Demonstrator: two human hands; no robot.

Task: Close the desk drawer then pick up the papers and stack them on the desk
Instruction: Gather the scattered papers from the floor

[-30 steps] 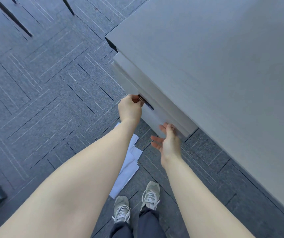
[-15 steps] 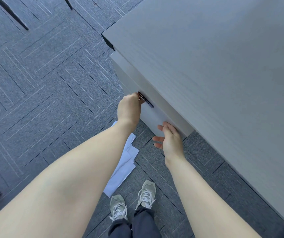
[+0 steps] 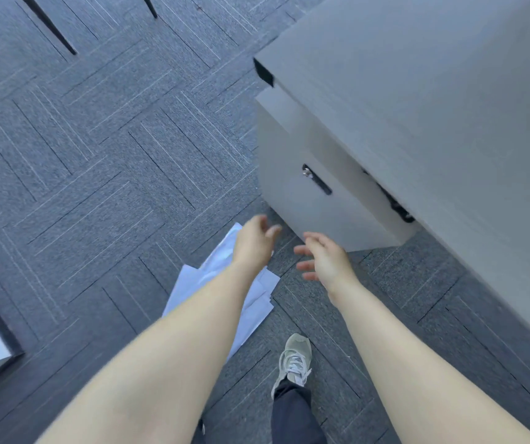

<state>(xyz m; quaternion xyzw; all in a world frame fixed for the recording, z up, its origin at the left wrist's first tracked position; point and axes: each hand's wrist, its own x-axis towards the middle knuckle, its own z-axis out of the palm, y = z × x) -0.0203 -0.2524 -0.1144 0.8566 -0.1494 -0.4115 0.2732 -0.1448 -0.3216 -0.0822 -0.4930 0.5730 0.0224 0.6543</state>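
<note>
- Neither hand grips anything: the left hand (image 3: 254,243) hangs with its fingers loosely curled and apart, empty, and the right hand (image 3: 327,259) is spread open, fingers splayed, also empty.
- Both hands hover over the carpet (image 3: 97,155), near each other but not touching, just short of the lower corner of the drawer front (image 3: 318,213).
- Beyond and to the right of the hands, the pale grey drawer front stands under the desk (image 3: 417,91); a dark gap shows between its top edge and the desk's underside.
- A dark slot handle (image 3: 318,184) with a small metal lock at its upper end sits on that front, above the right hand.
- Directly beneath the left hand and forearm lie the papers (image 3: 222,283), white sheets loosely overlapped and fanned, flat on the carpet.
- Their long axis runs diagonally, from near the left hand back toward the person's feet; the left forearm covers part of them.
- One grey laced shoe (image 3: 294,357) stands below the right hand, just beside the papers' near end.
</note>
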